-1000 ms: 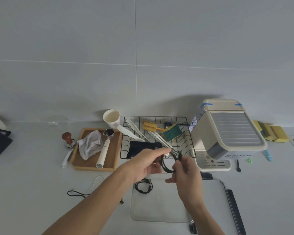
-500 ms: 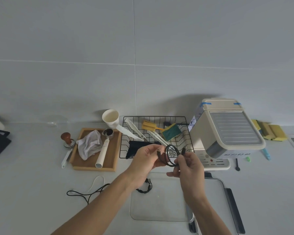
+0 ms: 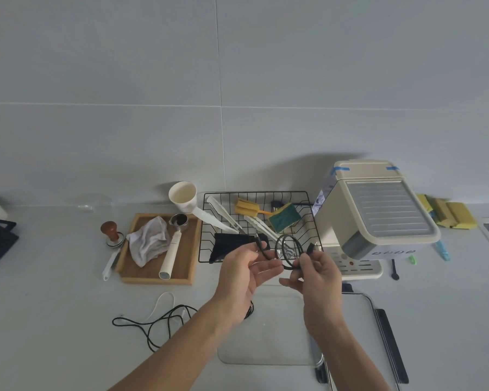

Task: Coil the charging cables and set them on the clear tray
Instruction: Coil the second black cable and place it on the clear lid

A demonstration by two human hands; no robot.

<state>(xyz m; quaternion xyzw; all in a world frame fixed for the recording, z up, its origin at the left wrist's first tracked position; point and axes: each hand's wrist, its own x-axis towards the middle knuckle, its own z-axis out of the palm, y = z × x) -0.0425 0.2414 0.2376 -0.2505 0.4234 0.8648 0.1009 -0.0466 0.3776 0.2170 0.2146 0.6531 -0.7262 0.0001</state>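
- A short black cable (image 3: pixel 287 253) is held in the air above the far edge of the clear tray (image 3: pixel 268 334), bent into one round loop; a plug end sticks up on each side.
- The left hand (image 3: pixel 244 273) is half open, palm up, fingertips pinching the loop's left side; the right hand (image 3: pixel 318 273) pinches the right side between thumb and forefinger, other fingers loosely curled.
- The tray is a flat, glassy rectangle with rounded corners near the counter's (image 3: pixel 54 320) front edge; a small dark coil (image 3: pixel 250 309) peeks from behind the left wrist at the tray's left edge.
- Thin black and white cables (image 3: pixel 156 320) lie loose and tangled left of the tray.
- A black wire rack (image 3: pixel 256 225) stands behind the hands; a cream machine (image 3: pixel 376 218) sits at its right.
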